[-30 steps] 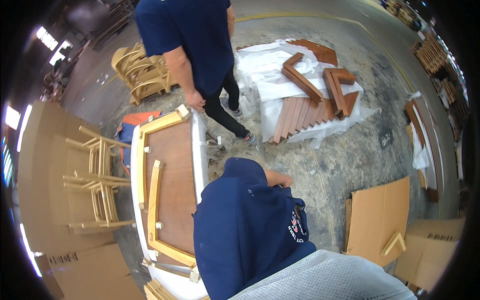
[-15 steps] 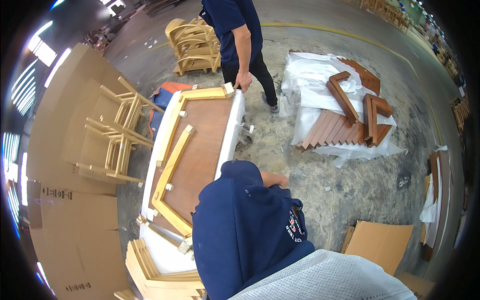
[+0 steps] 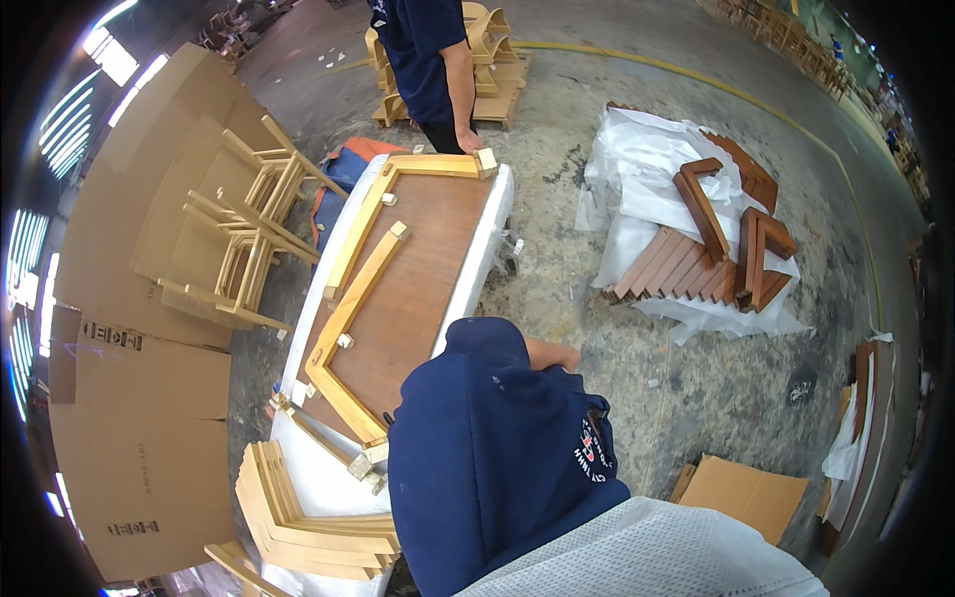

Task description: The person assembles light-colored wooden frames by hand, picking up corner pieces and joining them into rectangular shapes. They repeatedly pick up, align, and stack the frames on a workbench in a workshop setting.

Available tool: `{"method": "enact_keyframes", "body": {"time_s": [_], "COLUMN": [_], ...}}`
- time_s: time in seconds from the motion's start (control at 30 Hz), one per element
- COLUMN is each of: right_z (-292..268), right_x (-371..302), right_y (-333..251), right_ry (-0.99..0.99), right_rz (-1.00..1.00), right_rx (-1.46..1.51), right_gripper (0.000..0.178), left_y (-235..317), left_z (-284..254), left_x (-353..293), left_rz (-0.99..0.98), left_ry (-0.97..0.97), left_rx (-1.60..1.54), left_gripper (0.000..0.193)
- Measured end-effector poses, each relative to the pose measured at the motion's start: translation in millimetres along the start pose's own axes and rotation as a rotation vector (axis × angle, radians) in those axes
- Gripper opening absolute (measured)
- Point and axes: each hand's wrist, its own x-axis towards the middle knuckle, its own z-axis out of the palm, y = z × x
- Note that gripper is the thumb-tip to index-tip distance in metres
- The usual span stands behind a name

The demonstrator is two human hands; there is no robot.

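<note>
A short bare forearm comes out of a navy sleeve (image 3: 458,408) at lower centre and ends in my left hand (image 3: 567,357), over the concrete floor. Its fingers are too small and turned away to read; nothing held shows there. My right hand is outside the view. Left of the sleeve stands a long padded table (image 3: 438,234) with a brown wooden top. Two angled light-wood frame pieces lie on it, a far one (image 3: 363,239) and a near one (image 3: 338,333). Small pale blocks (image 3: 345,340) sit beside them.
A co-worker (image 3: 423,70) stands at the table's far end, a hand near the frame's corner. Stacked light-wood pieces (image 3: 298,532) lie near left. Chair frames (image 3: 259,239) lean by tall cardboard (image 3: 149,428). Brown wood pieces (image 3: 667,264) rest on white wrapping at right; flat cardboard (image 3: 741,502) lies nearer.
The co-worker has shifted left behind the table's far end, showing more of the pallet behind. The whole view has turned slightly. My left arm keeps nearly the same pose; the frame pieces stay put.
</note>
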Motion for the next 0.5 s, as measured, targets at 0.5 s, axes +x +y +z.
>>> {"method": "enact_keyframes", "body": {"time_s": [0.5], "right_z": [5], "right_x": [23], "right_y": [0], "right_ry": [-0.049], "right_rz": [0.22], "right_rx": [0.246], "right_gripper": [0.044], "left_y": [-12], "left_z": [5], "left_x": [2], "left_rz": [0.044], "left_ry": [0.07], "left_rx": [0.003], "left_gripper": [0.052]}}
